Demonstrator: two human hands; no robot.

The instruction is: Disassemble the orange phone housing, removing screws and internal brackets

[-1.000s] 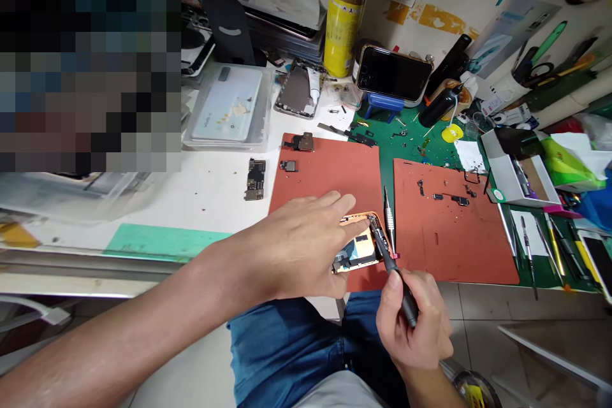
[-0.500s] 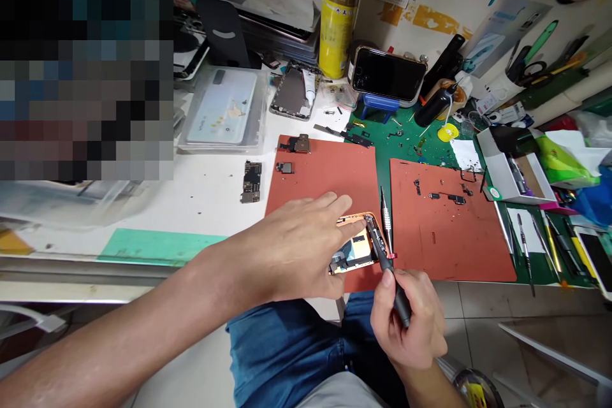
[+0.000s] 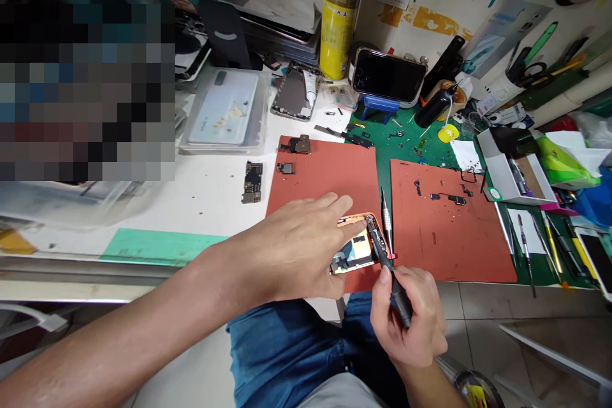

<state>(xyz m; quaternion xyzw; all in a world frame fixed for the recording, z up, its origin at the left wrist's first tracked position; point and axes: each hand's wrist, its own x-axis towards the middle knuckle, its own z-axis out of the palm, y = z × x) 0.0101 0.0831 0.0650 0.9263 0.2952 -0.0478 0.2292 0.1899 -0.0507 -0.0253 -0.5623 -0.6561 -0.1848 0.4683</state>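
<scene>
Resting open and flat, the left hand [image 3: 296, 248] reaches over an opened phone [image 3: 357, 248] with a copper-coloured frame, its fingertips on the frame's far edge. The phone lies at the near edge of a red silicone mat [image 3: 315, 172] on the white desk [image 3: 201, 223]. The right hand [image 3: 415, 315] is closed around the black handle of a precision screwdriver [image 3: 400, 298], whose thin shaft slants up and to the left, bringing its tip to the frame's far right corner. Seen from the right hand, the phone lies ahead and a little to the left. From the left hand, it lies just beyond the palm and partly under the fingers, making that hand the nearer of the two. The phone's long axis seems to run roughly left to right across the person, slightly tilted, but the left hand hides one end, so I cannot be sure. A silver screwdriver [image 3: 387, 229] with a red collar lies just beside the phone's right edge, between the first mat and a second red mat [image 3: 454, 236]. A bare logic board [image 3: 252, 182] lies on the desk, left of the first mat.
</scene>
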